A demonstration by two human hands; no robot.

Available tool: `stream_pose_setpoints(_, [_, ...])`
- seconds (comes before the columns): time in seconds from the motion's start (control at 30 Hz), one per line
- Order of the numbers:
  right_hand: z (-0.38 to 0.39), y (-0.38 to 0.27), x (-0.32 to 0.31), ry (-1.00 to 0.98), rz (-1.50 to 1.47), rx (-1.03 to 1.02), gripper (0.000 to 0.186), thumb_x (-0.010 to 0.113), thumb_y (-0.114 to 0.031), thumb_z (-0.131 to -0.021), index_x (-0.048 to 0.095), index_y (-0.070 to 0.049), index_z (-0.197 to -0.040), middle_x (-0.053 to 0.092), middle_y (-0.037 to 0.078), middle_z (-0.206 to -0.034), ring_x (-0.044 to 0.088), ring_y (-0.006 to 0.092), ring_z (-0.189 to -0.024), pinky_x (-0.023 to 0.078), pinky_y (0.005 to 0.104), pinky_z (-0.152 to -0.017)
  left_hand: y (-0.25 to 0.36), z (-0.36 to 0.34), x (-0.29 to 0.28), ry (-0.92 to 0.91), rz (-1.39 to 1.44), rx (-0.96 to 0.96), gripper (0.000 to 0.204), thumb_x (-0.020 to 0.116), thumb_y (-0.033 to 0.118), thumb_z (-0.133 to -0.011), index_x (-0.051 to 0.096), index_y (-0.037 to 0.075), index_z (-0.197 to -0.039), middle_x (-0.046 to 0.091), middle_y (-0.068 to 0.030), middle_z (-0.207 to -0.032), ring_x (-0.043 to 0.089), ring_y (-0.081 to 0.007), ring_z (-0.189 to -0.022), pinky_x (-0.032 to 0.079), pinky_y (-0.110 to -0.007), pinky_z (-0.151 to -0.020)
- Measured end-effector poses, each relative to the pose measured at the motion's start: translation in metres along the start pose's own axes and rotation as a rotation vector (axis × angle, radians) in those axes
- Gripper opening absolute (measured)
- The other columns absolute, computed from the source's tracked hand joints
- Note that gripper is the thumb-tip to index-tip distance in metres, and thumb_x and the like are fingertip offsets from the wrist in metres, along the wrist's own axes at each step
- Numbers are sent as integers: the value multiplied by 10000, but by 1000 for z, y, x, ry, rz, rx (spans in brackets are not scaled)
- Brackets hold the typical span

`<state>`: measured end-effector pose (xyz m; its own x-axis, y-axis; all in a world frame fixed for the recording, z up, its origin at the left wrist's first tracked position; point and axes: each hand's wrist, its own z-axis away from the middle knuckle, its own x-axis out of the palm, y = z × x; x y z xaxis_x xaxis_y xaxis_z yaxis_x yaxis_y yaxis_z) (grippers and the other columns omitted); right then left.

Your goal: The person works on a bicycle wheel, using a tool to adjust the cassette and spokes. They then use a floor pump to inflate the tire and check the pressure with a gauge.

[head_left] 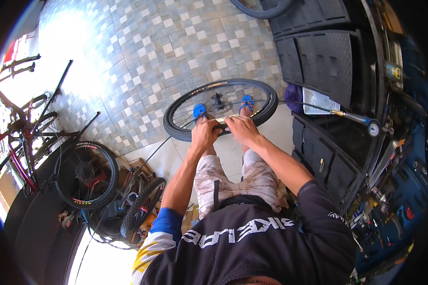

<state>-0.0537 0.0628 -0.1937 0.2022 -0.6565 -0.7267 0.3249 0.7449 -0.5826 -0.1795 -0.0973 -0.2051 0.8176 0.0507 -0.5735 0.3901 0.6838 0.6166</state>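
A bicycle wheel with a black knobby tire is in front of my legs, its hub and thin spokes showing between my feet. Both of my hands are on the near side of the tire, close together. My left hand curls its fingers over the tire just left of the middle. On the right, my right hand grips the same stretch, thumb toward the rim. The fingertips are partly hidden, and I cannot tell whether the tire bead sits inside the rim there.
A tire inflator with a round gauge hangs at the right on a black hose, near a wall of tools. Black panelled cabinets line the right side. At left are a bicycle frame, another wheel and bike parts.
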Motion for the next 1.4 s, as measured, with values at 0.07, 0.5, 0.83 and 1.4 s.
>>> stream_pose_setpoints(0.07, [-10, 3, 6, -64, -10, 60, 154, 663, -151, -901, 590, -62, -1002, 723, 164, -909, 691, 392, -908, 483, 537, -854, -6, -11, -4, -49, 2, -4, 260, 807, 297, -795, 769, 157, -1009, 746, -138, -920, 705, -380, -897, 544, -504, -774])
stream_pose_setpoints(0.5, [-75, 8, -6, -350, -257, 278, 310, 719, -383, -891, 739, -175, -1121, 754, 162, -967, 707, 388, -985, 513, 526, -840, -60, -52, -17, -200, 143, -230, 370, 866, 389, -722, 806, 225, -1048, 777, -85, -939, 739, -296, -917, 560, -422, -805])
stream_pose_setpoints(0.83, [-73, 34, -24, 24, 22, -4, 760, 498, -794, -889, 628, -54, -771, 633, 139, -741, 675, 363, -780, 539, 492, -717, -60, -58, -52, -148, 303, -141, 354, 853, 287, -761, 786, 85, -1043, 758, -135, -877, 726, -277, -823, 548, -368, -754])
stream_pose_setpoints(1.4, [-84, 43, -51, -386, -135, 65, 430, 704, -440, -906, 728, -72, -1127, 727, 225, -1025, 684, 412, -1035, 526, 510, -901, -29, -67, -62, -137, 40, 236, 339, 762, 239, -840, 689, 40, -1105, 683, -160, -1057, 655, -400, -1013, 521, -483, -829])
